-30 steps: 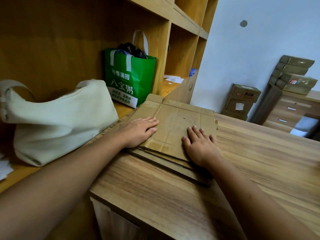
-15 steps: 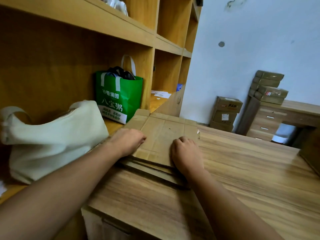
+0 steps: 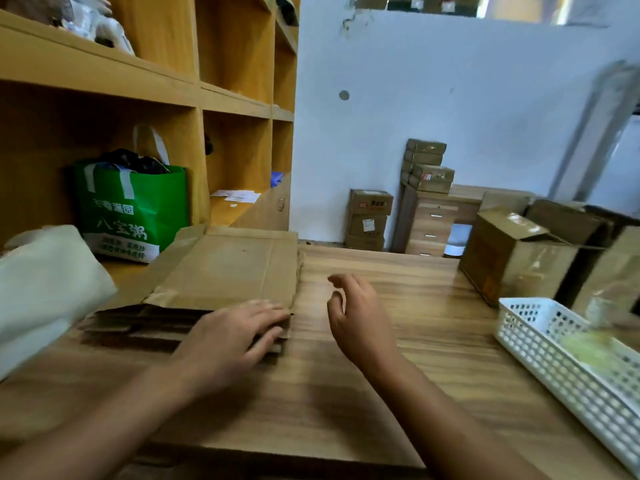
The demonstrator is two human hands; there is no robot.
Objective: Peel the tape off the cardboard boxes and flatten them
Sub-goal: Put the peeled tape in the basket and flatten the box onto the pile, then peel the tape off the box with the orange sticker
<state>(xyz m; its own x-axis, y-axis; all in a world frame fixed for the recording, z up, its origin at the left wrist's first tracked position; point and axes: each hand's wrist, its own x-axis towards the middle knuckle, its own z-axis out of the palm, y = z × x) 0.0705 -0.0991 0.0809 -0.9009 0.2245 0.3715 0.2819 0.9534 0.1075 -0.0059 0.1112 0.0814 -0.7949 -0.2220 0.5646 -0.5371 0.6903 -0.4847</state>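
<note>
slid to the near right corner of the flattened cardboard stack point(image 3: 225, 268), the left hand point(image 3: 235, 337) lies flat-fingered on it; the right hand point(image 3: 360, 320) has lifted off, loosely curled, empty above the counter point(image 3: 311, 403); an unflattened box point(image 3: 512, 258) stands far right.

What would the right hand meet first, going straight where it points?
Probably the far right edge of the flattened cardboard; the right hand seems raised over the table, so depth is unclear.

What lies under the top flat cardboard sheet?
Lower cardboard sheets: only their stacked near edges show, by the left hand. The top sheet covers the rest.
</note>
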